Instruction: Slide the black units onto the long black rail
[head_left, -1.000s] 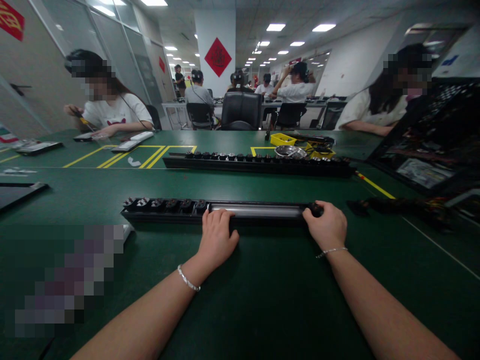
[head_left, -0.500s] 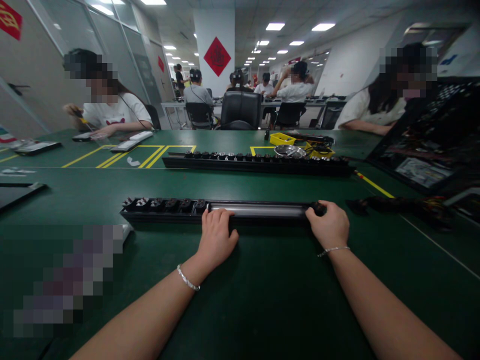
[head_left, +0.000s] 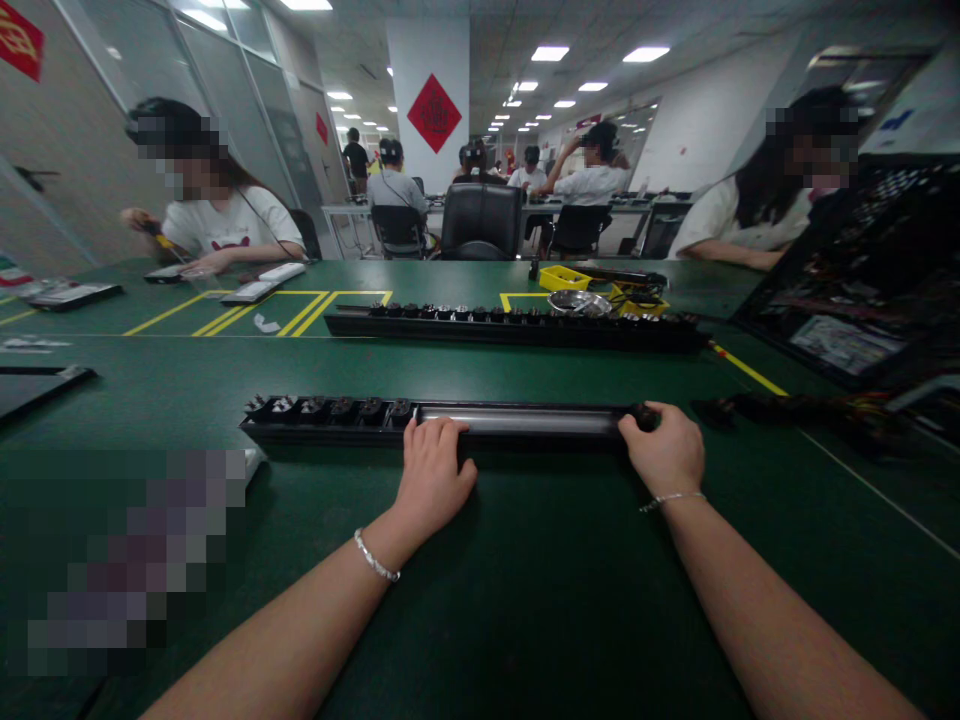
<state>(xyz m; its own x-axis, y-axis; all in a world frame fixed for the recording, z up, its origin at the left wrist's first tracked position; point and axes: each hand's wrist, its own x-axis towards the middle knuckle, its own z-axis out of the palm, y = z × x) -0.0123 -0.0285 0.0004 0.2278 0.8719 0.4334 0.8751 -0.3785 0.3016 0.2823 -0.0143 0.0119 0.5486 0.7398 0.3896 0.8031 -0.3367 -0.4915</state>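
A long black rail (head_left: pixel 517 425) with a shiny metal inner channel lies across the table in front of me. Several black plug-like pieces (head_left: pixel 343 408), some with metal prongs, sit in a row in its left part. My left hand (head_left: pixel 435 465) rests its fingers over the rail's near edge beside the last of these pieces, thumb spread away. At the rail's right end, my right hand (head_left: pixel 667 450) pinches a small black plug-like piece (head_left: pixel 643 416), partly hidden by the fingers.
Behind lies a second black rail (head_left: pixel 510 330) filled with similar pieces. Farther back are a yellow bin (head_left: pixel 564 278) and a metal dish (head_left: pixel 579 302). Dark cables (head_left: pixel 825 410) and an open black case (head_left: pixel 847 290) stand at the right. Co-workers sit across the green table (head_left: pixel 525 560).
My right hand has shifted slightly to the right along with the small black piece at the rail's end. My left hand and the rail stay where they were.
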